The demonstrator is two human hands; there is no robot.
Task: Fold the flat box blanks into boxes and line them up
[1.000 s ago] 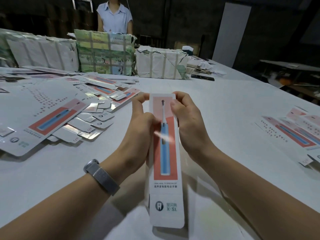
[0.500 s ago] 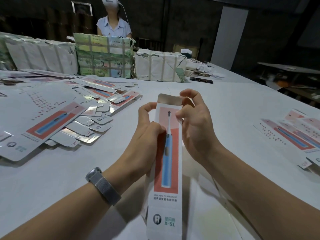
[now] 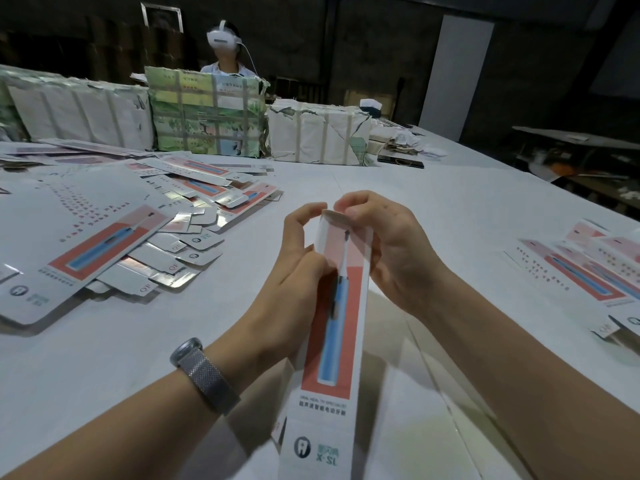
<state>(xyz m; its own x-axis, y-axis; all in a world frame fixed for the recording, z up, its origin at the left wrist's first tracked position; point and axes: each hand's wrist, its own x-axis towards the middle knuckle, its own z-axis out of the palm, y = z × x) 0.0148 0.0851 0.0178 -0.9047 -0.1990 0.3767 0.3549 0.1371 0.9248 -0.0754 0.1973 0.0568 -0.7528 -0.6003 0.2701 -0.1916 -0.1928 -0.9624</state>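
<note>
Box blanks [image 3: 104, 244] lie fanned in a loose heap on the left of the white bench [image 3: 433, 209], printed faces up and flaps spread, presumably within reach as the stock to draw from. Just right of that heap, the left hand [image 3: 294, 268] wraps the left edge of the long toothbrush box [image 3: 332, 334], thumb on the printed face, forefinger arched up toward the far end; this grip looks meant to keep the tube squared while the end is worked. That box is held above the bench between both hands, its near end pointing back toward the person and its far end raised. At that far end a small end flap [image 3: 334, 216] stands partly bent over, and the right hand [image 3: 388, 251] pinches it with curled fingertips, apparently to tuck it shut. On the far right, more flat blanks [image 3: 588, 268] lie on the bench, well apart from the hands.
</note>
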